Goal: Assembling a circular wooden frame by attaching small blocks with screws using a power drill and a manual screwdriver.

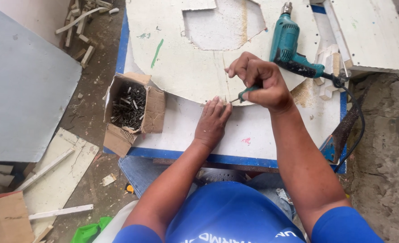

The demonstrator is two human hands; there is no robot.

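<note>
My right hand (260,81) is closed around a green-handled screwdriver (246,92); its metal tip points left, down at the curved front edge of a round white board (181,54). My left hand (213,120) lies flat on the white tabletop (253,132), fingers together, fingertips touching the board's edge right beside the screwdriver tip. The board has an angular cut-out near its far side. A small piece may be pinned under my left fingertips, but I cannot make it out.
A teal electric drill (287,42) lies on the board behind my right hand, its black cord (357,112) running off the right edge. An open cardboard box of dark screws (129,105) sits at the table's left. Wood offcuts (328,72) and scrap strips litter the floor.
</note>
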